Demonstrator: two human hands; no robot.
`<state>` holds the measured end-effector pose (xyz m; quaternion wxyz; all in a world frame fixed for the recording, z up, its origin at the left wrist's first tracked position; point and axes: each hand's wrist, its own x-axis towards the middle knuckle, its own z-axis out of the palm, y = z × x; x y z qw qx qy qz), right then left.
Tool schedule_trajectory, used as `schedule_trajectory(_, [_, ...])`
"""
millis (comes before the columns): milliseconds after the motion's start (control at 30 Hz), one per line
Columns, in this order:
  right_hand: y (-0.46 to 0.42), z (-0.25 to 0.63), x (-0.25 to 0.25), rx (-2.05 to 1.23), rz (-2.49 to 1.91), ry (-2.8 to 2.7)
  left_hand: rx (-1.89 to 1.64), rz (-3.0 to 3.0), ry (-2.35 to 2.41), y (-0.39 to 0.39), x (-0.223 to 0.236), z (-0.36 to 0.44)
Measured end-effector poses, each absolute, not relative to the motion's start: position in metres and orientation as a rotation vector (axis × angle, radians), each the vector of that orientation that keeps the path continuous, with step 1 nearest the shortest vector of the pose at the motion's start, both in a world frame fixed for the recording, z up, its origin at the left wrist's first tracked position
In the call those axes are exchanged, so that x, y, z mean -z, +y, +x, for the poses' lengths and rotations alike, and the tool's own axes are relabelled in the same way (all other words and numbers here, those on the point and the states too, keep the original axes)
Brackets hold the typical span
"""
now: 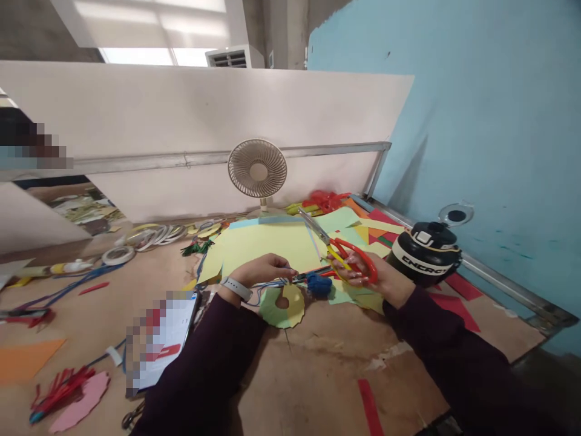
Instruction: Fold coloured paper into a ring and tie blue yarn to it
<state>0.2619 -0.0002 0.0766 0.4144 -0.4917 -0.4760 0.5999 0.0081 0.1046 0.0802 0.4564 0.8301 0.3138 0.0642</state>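
My right hand (pixel 356 272) is closed around the red and yellow handles of a pair of scissors (pixel 320 230), whose metal blades point up and to the left. My left hand (pixel 267 269), with a pale watch strap at the wrist, is closed in a pinch on a thin blue string (pixel 267 283). Just right of its fingertips lies a small blue bundle (pixel 319 284). A round yellow-green paper piece (pixel 294 306) with a wavy edge and a central cutout lies below my left hand. Yellow paper sheets (pixel 267 245) lie behind both hands.
A small fan (pixel 258 169) stands at the back against a white partition. At right is a dark bottle (pixel 424 254) with its lid up. Left are a phone (pixel 175 339), tape rolls (pixel 118 255), a red tassel (pixel 66 387) and a pink paper piece (pixel 84 402).
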Motion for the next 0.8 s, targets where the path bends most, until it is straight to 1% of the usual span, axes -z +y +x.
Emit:
schedule_trajectory(133, [-0.014, 0.24, -0.071, -1.709, -1.111, -1.151, -0.179, 2.002, 0.833, 0.112, -0.084, -0.008])
schedule_trajectory(233, [-0.029, 0.229, -0.068, -1.908, -0.987, -1.001, -0.247, 1.976, 0.919, 0.114, -0.089, -0.017])
schedule_trajectory(400, [-0.065, 0.212, -0.063, -2.071, -0.934, -0.731, -0.308, 1.964, 0.996, 0.115, -0.095, -0.022])
schedule_trajectory(533, [-0.093, 0.205, -0.055, -2.228, -0.847, -0.661, -0.344, 1.996, 0.988, 0.115, -0.095, -0.021])
schedule_trajectory(667, [-0.103, 0.201, -0.041, -2.285, -0.828, -0.631, -0.345, 2.021, 0.963, 0.113, -0.096, -0.021])
schedule_trajectory(800, [-0.093, 0.193, -0.033, -2.228, -0.774, -0.631, -0.337, 2.069, 0.913, 0.109, -0.099, -0.021])
